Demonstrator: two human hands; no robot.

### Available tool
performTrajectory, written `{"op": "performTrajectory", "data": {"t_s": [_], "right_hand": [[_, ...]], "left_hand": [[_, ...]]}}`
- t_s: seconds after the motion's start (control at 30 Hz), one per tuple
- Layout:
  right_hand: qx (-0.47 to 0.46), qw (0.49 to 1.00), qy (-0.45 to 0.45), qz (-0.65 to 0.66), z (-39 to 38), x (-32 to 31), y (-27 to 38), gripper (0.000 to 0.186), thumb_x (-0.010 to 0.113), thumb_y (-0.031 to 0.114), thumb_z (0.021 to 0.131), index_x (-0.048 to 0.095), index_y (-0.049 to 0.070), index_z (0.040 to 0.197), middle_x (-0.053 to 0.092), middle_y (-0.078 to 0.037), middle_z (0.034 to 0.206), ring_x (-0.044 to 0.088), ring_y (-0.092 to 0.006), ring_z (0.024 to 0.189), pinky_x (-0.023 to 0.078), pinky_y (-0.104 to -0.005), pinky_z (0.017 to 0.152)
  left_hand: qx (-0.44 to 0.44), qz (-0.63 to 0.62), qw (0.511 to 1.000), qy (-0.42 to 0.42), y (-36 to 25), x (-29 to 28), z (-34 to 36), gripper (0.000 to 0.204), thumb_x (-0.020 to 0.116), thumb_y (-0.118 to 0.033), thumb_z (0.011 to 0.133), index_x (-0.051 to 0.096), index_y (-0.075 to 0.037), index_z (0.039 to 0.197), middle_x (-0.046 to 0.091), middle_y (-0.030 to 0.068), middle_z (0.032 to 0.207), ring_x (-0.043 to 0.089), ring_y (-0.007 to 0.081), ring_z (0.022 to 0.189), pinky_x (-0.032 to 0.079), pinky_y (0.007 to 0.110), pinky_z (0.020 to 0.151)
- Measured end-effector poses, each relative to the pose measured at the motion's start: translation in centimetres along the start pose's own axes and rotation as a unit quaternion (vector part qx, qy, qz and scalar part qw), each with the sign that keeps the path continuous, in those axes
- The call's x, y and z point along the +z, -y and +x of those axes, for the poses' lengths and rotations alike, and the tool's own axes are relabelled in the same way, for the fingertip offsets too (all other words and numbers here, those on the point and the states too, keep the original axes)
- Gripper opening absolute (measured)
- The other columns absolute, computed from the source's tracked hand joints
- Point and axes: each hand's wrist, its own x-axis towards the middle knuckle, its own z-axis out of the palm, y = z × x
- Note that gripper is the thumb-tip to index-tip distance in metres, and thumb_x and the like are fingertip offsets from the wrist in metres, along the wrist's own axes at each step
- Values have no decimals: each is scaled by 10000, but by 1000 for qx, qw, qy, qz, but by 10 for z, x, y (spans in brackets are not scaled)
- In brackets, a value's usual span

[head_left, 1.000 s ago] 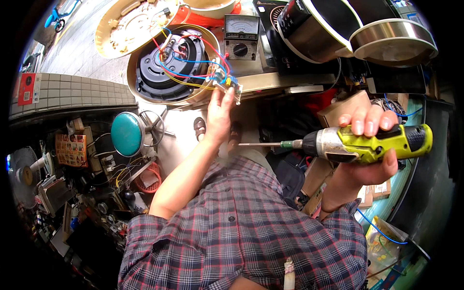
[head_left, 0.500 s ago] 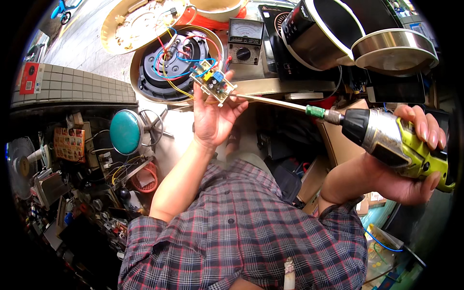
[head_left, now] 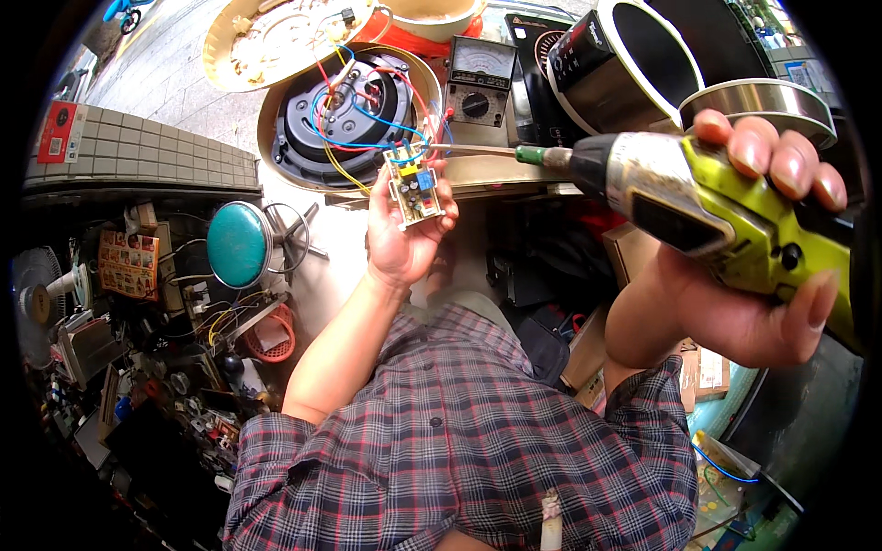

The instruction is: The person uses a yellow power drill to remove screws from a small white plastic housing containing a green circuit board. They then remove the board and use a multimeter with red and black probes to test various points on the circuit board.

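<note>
our left hand [head_left: 404, 241] pinches a small circuit board [head_left: 415, 186], wired to the opened cooker base [head_left: 354, 119]. our right hand [head_left: 749, 275] grips the green power screwdriver [head_left: 726, 216]. we judge the bit must next meet a board screw squarely.

Two hands are being seen: the left hand [head_left: 404, 243] and the right hand [head_left: 735, 303]. One small circuit board [head_left: 415, 186] is being held just below one opened round appliance base [head_left: 354, 115]. One yellow-green cordless screwdriver [head_left: 717, 207] is being gripped to the right of that base. One analogue meter [head_left: 478, 87] and two metal pots [head_left: 634, 64] [head_left: 767, 101] are being shown right of it, one teal round disc [head_left: 237, 243] below-left.
</note>
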Motion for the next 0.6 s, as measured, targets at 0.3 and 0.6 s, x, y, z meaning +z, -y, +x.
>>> {"op": "performTrajectory", "data": {"t_s": [0.3,0.6], "right_hand": [[-14,998,52,-18,4,-3,-25,583,526,422,906,528,29,1336,572,-151,1188,560,-331,1111,431,-549,1071],[-31,998,37,-31,3,1,-26,567,516,413,917,526,29,1334,572,-155,1169,571,-332,1091,440,-554,1057]], "left_hand": [[13,-13,1000,-10,-3,-13,4,616,370,-530,1074,552,-30,1384,636,97,904,544,182,717,441,293,605],[16,-17,999,-26,-3,-11,4,613,370,-540,1075,549,-32,1366,603,85,882,537,174,701,435,286,586]]}}
